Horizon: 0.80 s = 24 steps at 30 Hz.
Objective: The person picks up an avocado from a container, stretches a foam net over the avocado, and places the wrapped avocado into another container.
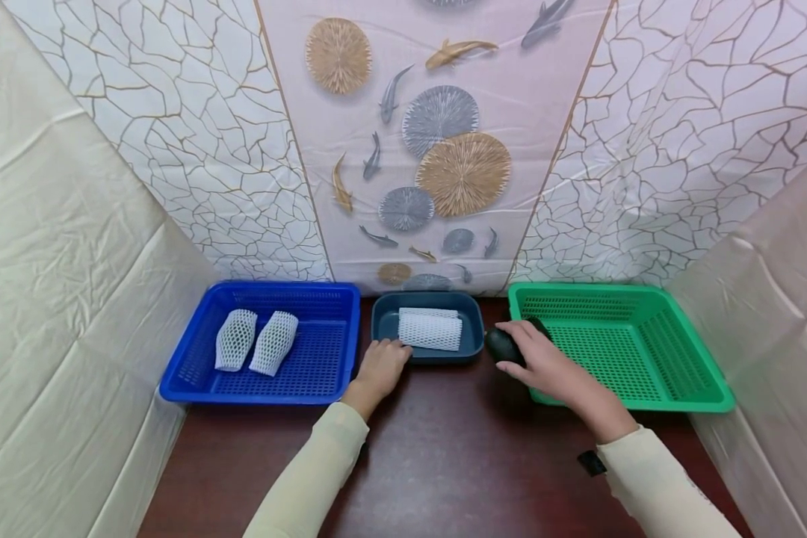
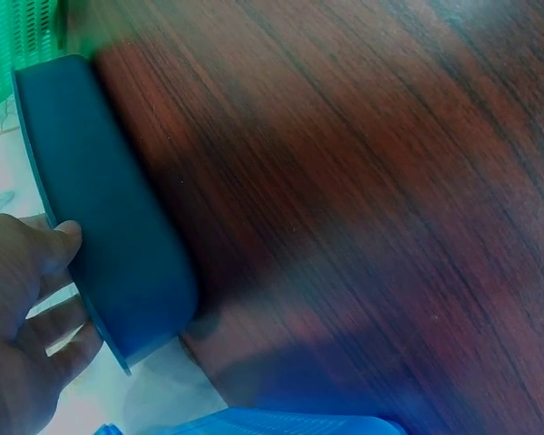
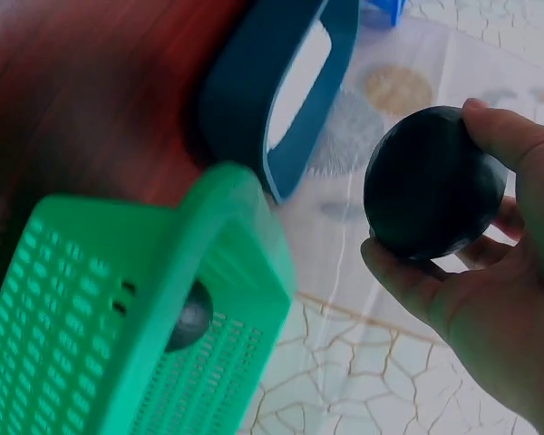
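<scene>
My right hand holds a dark, smooth avocado between thumb and fingers, above the near left corner of the green basket. A second dark avocado lies inside that basket, mostly hidden by the hand in the head view. My left hand pinches the near rim of the dark teal tray, thumb on the outer wall and fingers over the edge. White foam netting lies flat in the tray.
On the left stands a blue basket with two bulging white foam net sleeves; their contents cannot be made out. The dark wooden table has a patterned cloth wall behind it and pale cloth at both sides.
</scene>
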Each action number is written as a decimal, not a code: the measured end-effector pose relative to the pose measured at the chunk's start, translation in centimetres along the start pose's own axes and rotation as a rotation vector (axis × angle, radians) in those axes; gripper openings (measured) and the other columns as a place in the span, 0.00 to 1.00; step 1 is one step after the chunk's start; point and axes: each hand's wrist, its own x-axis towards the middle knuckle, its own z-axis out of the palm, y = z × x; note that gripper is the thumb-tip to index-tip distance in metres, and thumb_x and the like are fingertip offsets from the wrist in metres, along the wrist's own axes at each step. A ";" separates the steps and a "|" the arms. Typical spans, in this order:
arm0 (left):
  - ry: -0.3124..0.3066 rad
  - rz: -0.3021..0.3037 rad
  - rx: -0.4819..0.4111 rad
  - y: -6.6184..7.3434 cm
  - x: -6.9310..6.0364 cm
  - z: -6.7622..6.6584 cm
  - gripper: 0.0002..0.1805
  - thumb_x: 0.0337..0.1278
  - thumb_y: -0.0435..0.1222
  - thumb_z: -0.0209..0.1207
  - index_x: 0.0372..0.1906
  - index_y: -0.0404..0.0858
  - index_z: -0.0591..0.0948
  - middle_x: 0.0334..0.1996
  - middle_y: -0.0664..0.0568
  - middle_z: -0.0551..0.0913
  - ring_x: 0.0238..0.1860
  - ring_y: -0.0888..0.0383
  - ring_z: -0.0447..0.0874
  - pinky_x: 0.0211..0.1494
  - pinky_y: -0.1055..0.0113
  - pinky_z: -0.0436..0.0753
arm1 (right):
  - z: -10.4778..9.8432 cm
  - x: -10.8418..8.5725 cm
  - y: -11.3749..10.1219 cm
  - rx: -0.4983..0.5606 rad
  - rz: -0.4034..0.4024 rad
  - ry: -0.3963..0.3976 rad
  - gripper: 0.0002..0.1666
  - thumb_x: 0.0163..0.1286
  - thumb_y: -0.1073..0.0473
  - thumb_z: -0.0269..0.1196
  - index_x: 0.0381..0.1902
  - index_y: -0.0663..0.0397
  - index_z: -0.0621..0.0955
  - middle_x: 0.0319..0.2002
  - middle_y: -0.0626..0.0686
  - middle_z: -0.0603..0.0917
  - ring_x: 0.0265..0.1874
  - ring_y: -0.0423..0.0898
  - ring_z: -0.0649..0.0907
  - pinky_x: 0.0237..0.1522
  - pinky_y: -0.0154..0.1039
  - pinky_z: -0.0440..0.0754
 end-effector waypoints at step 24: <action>-0.025 -0.011 -0.006 0.2 0.1 0.1 0.14 0.70 0.29 0.57 0.48 0.46 0.89 0.43 0.51 0.90 0.42 0.50 0.86 0.46 0.53 0.84 | 9.6 0.1 -0.5 -0.149 -0.041 -0.115 0.38 0.70 0.50 0.70 0.72 0.56 0.71 0.65 0.59 0.75 0.59 0.58 0.78 0.58 0.53 0.81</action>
